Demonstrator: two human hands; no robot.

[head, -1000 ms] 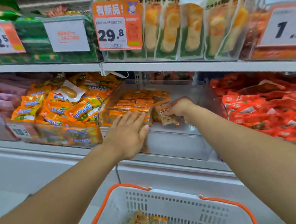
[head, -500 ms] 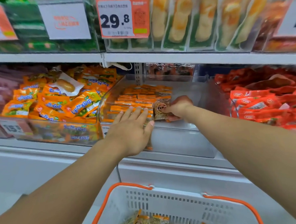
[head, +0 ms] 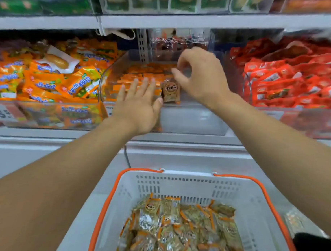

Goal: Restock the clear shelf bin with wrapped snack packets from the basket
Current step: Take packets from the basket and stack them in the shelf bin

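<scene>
The clear shelf bin point(head: 192, 122) sits at the middle of the shelf with rows of orange-edged snack packets point(head: 140, 77) stacked in its left part. One brown packet point(head: 170, 90) stands upright at the end of the rows. My left hand point(head: 139, 105) lies flat with straight fingers against the stacked rows, its thumb beside the upright packet. My right hand point(head: 200, 75) hovers just above and right of that packet, fingers loosely curled, holding nothing. Below, the white basket point(head: 183, 183) with orange handles holds several more wrapped packets point(head: 175, 224).
A bin of orange and green snack bags point(head: 46, 78) stands to the left, a bin of red packets point(head: 290, 77) to the right. An upper shelf edge point(head: 176, 21) runs overhead. The right part of the clear bin holds no packets.
My right hand has let go of the brown packet, which now stands against the rows, and has lifted up and away. The view has tilted down, showing more of the basket.
</scene>
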